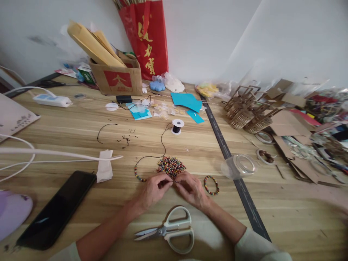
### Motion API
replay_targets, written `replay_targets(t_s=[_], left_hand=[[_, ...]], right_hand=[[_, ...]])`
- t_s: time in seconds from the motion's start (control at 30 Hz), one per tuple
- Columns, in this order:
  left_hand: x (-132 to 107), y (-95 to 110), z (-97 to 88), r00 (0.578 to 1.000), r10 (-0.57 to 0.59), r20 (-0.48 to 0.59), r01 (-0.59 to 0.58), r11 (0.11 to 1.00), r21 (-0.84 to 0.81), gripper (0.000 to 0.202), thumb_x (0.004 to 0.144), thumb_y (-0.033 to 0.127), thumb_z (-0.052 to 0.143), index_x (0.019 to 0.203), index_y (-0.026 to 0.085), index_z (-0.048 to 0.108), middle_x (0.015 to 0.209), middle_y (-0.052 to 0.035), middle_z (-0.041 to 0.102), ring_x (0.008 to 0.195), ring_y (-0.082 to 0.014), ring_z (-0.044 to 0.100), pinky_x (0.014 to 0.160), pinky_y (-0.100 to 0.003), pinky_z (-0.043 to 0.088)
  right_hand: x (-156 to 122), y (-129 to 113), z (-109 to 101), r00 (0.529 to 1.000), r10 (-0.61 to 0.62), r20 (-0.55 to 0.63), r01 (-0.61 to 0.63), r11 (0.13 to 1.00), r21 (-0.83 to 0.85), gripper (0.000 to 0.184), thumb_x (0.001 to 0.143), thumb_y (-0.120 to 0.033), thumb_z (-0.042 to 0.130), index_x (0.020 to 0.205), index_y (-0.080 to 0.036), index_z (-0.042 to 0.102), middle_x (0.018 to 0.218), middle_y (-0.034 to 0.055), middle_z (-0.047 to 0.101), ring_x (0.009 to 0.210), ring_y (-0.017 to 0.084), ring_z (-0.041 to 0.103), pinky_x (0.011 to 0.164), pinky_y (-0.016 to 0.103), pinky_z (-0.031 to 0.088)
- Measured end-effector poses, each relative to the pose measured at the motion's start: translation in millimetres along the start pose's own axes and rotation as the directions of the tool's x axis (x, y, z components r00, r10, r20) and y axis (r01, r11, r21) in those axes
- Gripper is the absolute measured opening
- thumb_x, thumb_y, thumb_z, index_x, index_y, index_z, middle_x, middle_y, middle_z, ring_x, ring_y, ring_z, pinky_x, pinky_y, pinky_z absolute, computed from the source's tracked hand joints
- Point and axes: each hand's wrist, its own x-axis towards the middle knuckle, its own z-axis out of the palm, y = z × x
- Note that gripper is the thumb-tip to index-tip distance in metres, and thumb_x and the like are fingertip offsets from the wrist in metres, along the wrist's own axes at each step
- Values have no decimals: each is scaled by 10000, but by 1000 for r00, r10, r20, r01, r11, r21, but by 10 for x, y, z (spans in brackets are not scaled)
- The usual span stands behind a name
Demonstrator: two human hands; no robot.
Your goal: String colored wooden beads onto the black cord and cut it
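My left hand (pixel 153 190) is closed in a pinch on a thin black cord (pixel 164 139), just in front of a heap of small multicoloured beads (pixel 171 165). A short row of strung beads (pixel 137 174) curves along the cord left of this hand. Fingertip to fingertip with it, my right hand (pixel 191 188) is also pinched closed; a tiny dark bit shows between them, too small to name. The cord runs back to a white spool (pixel 177 127) wound with black. Beside my right hand lies a beaded bracelet (pixel 206 186). Scissors (pixel 165 231) with pale handles lie between my forearms.
A clear jar (pixel 239 166) lies at the right, near wooden baskets (pixel 240 116) and cardboard (pixel 292 125). On the left are a phone (pixel 58 210), a folded tissue (pixel 104 166) and a white cable (pixel 59 151). Cord snippets (pixel 125 139) and blue cards (pixel 187 101) lie farther back.
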Motion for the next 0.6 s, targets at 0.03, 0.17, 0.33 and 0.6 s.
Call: replay_targets(t_s=[0.03, 0.17, 0.33, 0.6], left_hand=[[2, 8, -4, 1000, 0, 2, 0, 1000, 0, 132, 812, 164, 560, 716, 153, 649, 682, -21, 662, 639, -139, 585, 624, -220, 450], [3, 24, -11, 1000, 19, -1, -19, 1000, 3, 133, 812, 160, 558, 718, 158, 652, 680, -16, 665, 635, -136, 582, 625, -220, 454], [-3, -2, 5, 999, 41, -21, -41, 999, 10, 127, 803, 130, 565, 721, 157, 658, 690, -20, 675, 644, -138, 596, 631, -219, 461], [-8, 2, 6, 999, 46, -25, -46, 999, 6, 112, 792, 112, 583, 729, 153, 666, 697, -24, 681, 647, -138, 604, 640, -221, 467]], right_hand=[[2, -4, -6, 1000, -1, 4, 1, 1000, 3, 79, 921, -159, 528, 977, -192, 572, 858, 67, 650, 794, 162, 619, 703, 281, 525], [8, -18, -22, 1000, 5, 18, -5, 1000, 2, 71, 933, -183, 521, 972, -191, 580, 860, 67, 661, 790, 158, 629, 705, 273, 526], [9, -17, -22, 1000, 24, 20, -25, 1000, 11, 83, 934, -186, 522, 983, -192, 588, 863, 69, 667, 795, 160, 633, 716, 276, 532], [17, -23, -32, 999, 18, 34, -18, 1000, 14, 92, 931, -170, 524, 990, -189, 592, 869, 71, 671, 799, 157, 630, 717, 271, 531]])
